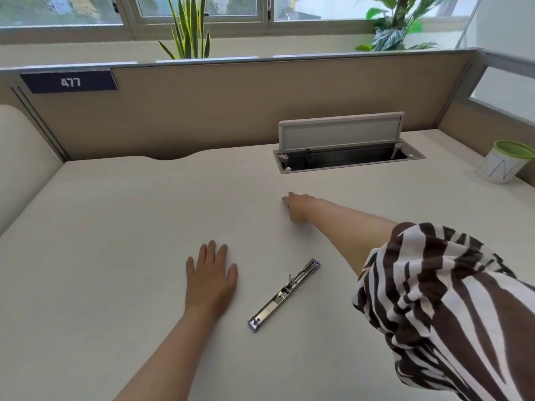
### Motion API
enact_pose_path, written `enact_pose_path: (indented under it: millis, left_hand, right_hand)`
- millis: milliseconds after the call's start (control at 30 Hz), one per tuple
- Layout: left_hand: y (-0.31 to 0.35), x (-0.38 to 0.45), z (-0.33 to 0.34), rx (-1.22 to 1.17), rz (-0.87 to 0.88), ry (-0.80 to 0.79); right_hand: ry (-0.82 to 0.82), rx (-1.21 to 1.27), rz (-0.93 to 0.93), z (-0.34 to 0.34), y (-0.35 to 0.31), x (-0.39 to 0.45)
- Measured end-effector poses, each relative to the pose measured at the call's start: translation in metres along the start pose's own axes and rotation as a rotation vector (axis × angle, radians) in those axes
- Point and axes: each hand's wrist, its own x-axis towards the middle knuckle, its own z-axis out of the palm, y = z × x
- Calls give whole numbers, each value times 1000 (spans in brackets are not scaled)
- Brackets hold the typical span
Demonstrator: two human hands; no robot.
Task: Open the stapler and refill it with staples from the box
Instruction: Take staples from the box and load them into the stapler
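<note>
The stapler [285, 295] lies unfolded flat on the white desk [115, 227], its metal channel facing up, with lilac plastic at both ends. My left hand [211, 273] rests flat on the desk, fingers straight, a little left of the stapler. My right hand [298, 205] reaches far forward over the desk and covers a small object; only a sliver of blue shows under its fingers, so I cannot tell what it is or whether the fingers grip it. No staple box is plainly visible.
An open cable hatch [347, 157] with a raised lid sits in the desk behind my right hand. A white cup with a green rim [503, 163] stands at the far right. Beige partition panels wall the desk at the back and both sides.
</note>
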Motion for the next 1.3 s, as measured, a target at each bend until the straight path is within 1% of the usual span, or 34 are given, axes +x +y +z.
enact_pose_path:
  millis: [100,233,367,500,600,667,733,767,800,833,900,933,1000,1067,1133,1200,1300]
  left_hand:
    - [-1,-1,0,-9,-3,-2]
    - [-1,0,-1,-12,0,3]
    - [0,-2,0,-25,1,-5]
    - [0,-1,-3,-26,0,-6]
    - [1,-5,-5,-36,1,-9]
    - [2,-4,-7,-49,-6,-9]
    - [4,0,-12,-95,-49,-10]
    - [8,2,-17,-163,-88,-11]
    - [15,3,-23,-301,-143,-10]
    - [27,2,-31,-514,-214,-10]
    - [57,-6,-48,-1013,-328,-41]
    - [76,-12,-56,-1215,-349,-88]
    - [110,-27,-64,-1484,-317,-229]
    - [139,-38,-65,-1644,-287,-351]
    - [158,-45,-62,-1767,-307,-382]
    - [171,-49,-58,-1866,-358,-365]
    - [183,-55,-51,-1968,-407,-372]
  right_hand:
    - [37,-63,-8,-1,-1,-1]
    - [109,19,-17,7,4,-8]
    - [160,225,4,10,9,-24]
    - [317,489,-16,0,6,-53]
    - [437,603,-86,-5,2,-86]
    - [498,721,-93,-6,3,-110]
    - [528,819,-100,-3,5,-134]
    - [527,872,-108,0,6,-145]
    - [514,924,-121,4,9,-155]
    - [498,962,-139,8,11,-164]
    - [450,990,-181,19,13,-180]
    - [429,999,-213,25,15,-188]
    - [430,994,-296,38,15,-199]
    - [491,937,-395,51,18,-207]
    - [566,881,-459,62,22,-211]
    - [630,898,-457,74,27,-214]
    - [770,980,-367,89,28,-217]
